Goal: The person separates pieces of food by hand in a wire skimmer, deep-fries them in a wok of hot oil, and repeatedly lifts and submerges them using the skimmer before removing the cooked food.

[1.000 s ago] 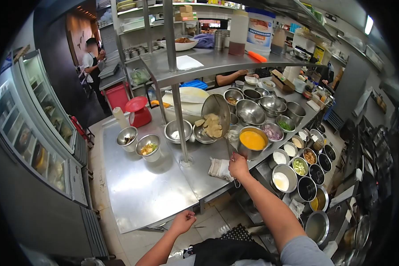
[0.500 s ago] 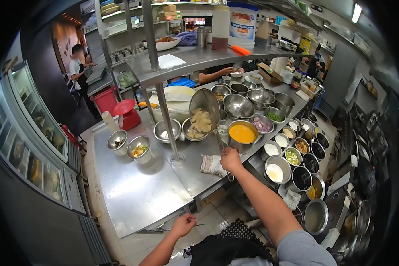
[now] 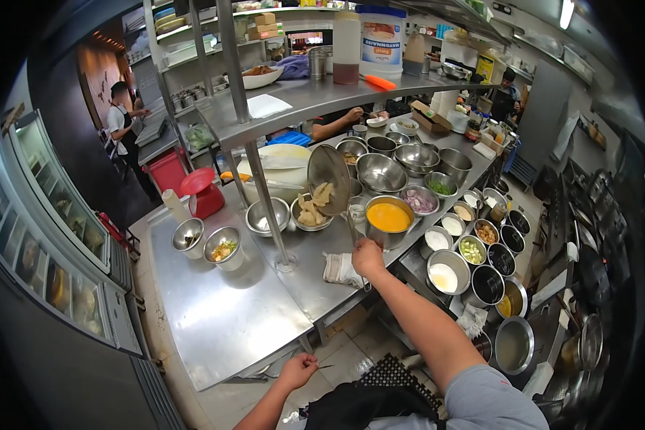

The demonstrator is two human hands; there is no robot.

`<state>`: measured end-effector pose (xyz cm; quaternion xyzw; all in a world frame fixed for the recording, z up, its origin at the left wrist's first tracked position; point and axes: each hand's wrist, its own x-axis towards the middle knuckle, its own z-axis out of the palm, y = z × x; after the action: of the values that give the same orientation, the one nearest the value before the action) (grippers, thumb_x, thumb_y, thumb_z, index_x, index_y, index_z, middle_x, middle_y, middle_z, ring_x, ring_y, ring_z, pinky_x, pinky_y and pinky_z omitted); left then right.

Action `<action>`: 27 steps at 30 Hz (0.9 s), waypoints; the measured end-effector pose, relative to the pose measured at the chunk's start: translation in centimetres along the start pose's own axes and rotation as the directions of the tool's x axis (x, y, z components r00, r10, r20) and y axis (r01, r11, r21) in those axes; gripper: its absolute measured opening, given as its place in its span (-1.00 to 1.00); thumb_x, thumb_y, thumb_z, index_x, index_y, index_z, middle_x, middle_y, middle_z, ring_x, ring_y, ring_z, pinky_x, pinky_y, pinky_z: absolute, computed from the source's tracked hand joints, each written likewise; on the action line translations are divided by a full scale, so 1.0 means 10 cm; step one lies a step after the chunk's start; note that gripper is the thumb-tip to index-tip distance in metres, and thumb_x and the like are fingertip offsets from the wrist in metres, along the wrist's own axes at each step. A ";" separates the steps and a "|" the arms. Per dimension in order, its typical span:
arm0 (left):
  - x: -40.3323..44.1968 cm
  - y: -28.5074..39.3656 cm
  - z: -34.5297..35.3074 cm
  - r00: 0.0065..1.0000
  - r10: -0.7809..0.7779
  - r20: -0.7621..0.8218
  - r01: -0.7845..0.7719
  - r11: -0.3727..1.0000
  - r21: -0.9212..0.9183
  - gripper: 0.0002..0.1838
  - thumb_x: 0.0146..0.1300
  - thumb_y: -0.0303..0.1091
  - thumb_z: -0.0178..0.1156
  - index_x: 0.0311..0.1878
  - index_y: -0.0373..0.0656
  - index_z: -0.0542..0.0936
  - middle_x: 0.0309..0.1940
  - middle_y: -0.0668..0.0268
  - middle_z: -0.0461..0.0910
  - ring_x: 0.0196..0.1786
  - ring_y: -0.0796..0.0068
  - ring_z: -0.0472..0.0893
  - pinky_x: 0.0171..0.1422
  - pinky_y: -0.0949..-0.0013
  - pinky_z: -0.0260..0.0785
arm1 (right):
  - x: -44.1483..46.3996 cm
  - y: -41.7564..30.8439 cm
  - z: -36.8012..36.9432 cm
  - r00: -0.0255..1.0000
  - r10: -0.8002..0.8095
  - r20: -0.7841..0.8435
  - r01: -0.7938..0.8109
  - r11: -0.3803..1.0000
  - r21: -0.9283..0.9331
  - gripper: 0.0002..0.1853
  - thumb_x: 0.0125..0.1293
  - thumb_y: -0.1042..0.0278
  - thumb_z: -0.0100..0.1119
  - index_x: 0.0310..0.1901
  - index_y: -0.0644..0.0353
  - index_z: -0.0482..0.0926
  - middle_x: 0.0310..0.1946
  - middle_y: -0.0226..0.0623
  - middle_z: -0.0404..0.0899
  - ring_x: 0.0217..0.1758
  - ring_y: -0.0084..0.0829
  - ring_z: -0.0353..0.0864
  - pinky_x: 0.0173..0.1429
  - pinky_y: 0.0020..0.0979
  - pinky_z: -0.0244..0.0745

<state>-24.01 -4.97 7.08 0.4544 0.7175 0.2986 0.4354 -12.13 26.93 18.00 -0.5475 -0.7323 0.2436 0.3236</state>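
Observation:
My right hand (image 3: 369, 258) is wrapped round the long handle of a strainer (image 3: 321, 170). The strainer is tilted almost on edge above a metal bowl (image 3: 315, 227). Pale yellow food pieces (image 3: 311, 213) lie in this bowl, and a few still cling to the lower part of the strainer. Just right of the handle stands a pot of orange liquid (image 3: 389, 215). Beneath my right wrist lies a folded cloth (image 3: 342, 269). Low in front of my body, my left hand (image 3: 299, 370) is closed; a thin dark tip shows beside its fingers, too small to name.
A metal post (image 3: 266, 201) rises from the steel counter, left of the strainer. Bowls of seasoned food (image 3: 223, 247) and a red scale (image 3: 202, 192) stand at left. Several ingredient pots (image 3: 448, 272) crowd the right. An overhead shelf (image 3: 301, 100) spans the back, where other people work.
The strainer has tipped further, and more pieces have slid from it into the bowl. My left hand has barely moved. The view has shifted slightly.

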 end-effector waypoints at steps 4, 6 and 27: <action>0.03 -0.01 0.02 0.999 0.048 -0.010 -0.048 0.999 0.009 -0.69 0.16 -0.20 0.26 -0.14 -0.23 0.59 -0.43 0.30 0.61 -0.37 0.55 0.56 -0.24 0.45 0.42 | -0.09 -0.10 -0.09 0.999 -0.009 0.042 0.009 1.000 -0.002 -0.79 0.18 0.42 0.08 -0.18 0.28 0.58 -0.23 0.08 0.60 -0.07 0.05 0.58 0.05 -0.16 0.45; 0.06 -0.01 0.04 0.999 0.043 0.000 -0.043 0.999 0.011 -0.69 0.16 -0.20 0.26 -0.14 -0.23 0.59 -0.43 0.30 0.61 -0.37 0.55 0.56 -0.24 0.45 0.42 | -0.13 -0.14 -0.15 0.999 0.006 0.042 -0.006 1.000 0.014 -0.78 0.18 0.42 0.08 -0.16 0.28 0.57 -0.22 0.10 0.60 -0.07 0.05 0.58 0.06 -0.15 0.45; 0.50 0.43 0.75 0.870 0.082 0.486 -0.009 0.988 -0.152 -0.73 0.20 -0.34 0.24 -0.12 -0.33 0.55 -0.39 0.31 0.62 -0.36 0.58 0.57 -0.24 0.47 0.44 | -1.41 0.58 -2.03 0.788 0.248 0.563 -0.614 0.375 0.694 -0.83 0.39 0.39 -0.03 -0.13 0.29 0.49 -0.68 -0.44 0.36 -0.79 -0.66 0.22 -0.75 -0.56 0.05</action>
<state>-16.67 1.55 5.56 0.4993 0.5491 0.2348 0.6278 9.32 15.11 24.59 -0.4335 -0.3861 0.7449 0.3290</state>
